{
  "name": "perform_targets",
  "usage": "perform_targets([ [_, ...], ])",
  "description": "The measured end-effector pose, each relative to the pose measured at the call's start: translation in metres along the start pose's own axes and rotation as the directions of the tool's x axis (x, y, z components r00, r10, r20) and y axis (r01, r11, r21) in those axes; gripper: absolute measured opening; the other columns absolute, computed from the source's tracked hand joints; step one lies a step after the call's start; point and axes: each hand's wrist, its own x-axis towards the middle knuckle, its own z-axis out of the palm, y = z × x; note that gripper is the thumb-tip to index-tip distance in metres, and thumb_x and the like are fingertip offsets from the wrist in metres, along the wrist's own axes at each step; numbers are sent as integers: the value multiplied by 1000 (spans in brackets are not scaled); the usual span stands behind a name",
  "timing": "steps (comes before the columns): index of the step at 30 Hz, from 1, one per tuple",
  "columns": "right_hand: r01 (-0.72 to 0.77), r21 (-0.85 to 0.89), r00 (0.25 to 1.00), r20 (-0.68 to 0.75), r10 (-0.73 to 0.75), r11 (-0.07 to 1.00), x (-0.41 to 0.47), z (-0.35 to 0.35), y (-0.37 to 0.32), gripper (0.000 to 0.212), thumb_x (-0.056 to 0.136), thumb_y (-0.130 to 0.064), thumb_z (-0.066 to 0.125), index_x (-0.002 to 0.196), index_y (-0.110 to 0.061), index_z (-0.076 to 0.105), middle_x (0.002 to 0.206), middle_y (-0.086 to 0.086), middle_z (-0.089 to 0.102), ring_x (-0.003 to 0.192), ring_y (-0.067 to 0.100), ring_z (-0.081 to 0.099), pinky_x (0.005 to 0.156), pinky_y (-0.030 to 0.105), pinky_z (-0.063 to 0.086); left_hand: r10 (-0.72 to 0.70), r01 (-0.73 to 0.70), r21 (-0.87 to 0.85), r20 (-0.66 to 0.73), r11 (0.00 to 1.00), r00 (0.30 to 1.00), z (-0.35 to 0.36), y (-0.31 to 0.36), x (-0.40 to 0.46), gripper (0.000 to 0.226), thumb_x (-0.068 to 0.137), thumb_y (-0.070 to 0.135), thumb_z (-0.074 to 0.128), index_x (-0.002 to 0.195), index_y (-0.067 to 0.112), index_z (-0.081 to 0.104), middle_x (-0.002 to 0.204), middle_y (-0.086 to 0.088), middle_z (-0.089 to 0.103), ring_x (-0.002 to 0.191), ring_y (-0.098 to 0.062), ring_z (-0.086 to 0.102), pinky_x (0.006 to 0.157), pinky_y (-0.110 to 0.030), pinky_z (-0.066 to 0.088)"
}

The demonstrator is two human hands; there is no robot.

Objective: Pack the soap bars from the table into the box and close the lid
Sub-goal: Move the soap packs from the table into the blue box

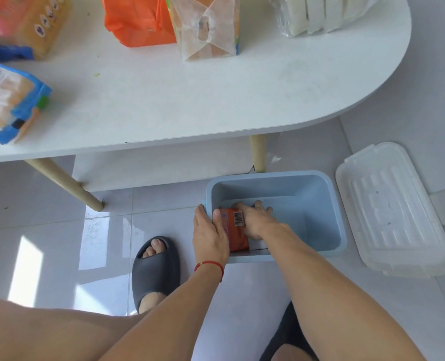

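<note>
On the floor below the white counter (190, 105), the left hand (209, 235) grips the near-left wall of the blue box (317, 204), the right hand (255, 220) beside it presses flat on an orange soap bar (235, 225) inside, and the translucent lid (395, 209) lies just right of the box

Dark slipper (155, 272) on glossy tiled floor (47, 230); red wrist string (208, 265)

Bright, even daylight. Window glare patches shine on the glossy floor (60, 256) left of the box (320, 194). Soft shadow lies under the table (190, 105). Wide-angle bending and slight blur mark the edges.
</note>
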Motion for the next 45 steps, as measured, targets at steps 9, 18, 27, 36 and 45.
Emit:
perform_targets([
  [9,-33,-40,997,62,36,999,-2,-5,6,70,98,-24,61,148,-57,26,150,10,29,142,41,25,111,59,35,5,-5,-11,-7,1000,1000,1,-3,2,32,104,37,36,122,11,44,114,-10,57,94,-24,55,78,-34,44],
  [18,4,-77,999,53,1,997,-3,-1,3,82,94,-15,62,151,-56,18,149,12,27,140,41,26,110,59,38,9,-9,1,-13,1000,1000,2,-4,2,32,104,38,37,122,12,43,113,-8,57,91,-20,53,76,-32,42],
  [27,16,-171,993,114,3,985,1,-18,1,68,100,-33,55,151,-59,17,153,8,39,136,38,43,109,54,42,-15,15,14,44,1000,999,-3,-2,2,34,103,43,35,122,15,41,112,-8,57,93,-23,59,77,-37,54],
  [36,130,156,962,-258,-86,979,-50,-51,16,52,98,-7,50,144,-30,54,143,8,58,129,27,57,109,43,47,158,-160,154,30,975,987,-43,19,-10,52,99,27,46,146,9,34,135,-14,46,124,-30,44,106,-44,43],
  [45,664,123,726,-345,-595,738,-200,-120,-119,22,84,-33,54,70,-27,70,60,-5,71,47,9,64,48,24,49,689,-681,110,-165,724,706,-208,107,-28,36,71,-4,50,102,13,57,101,3,55,84,-13,56,68,-29,49],
])
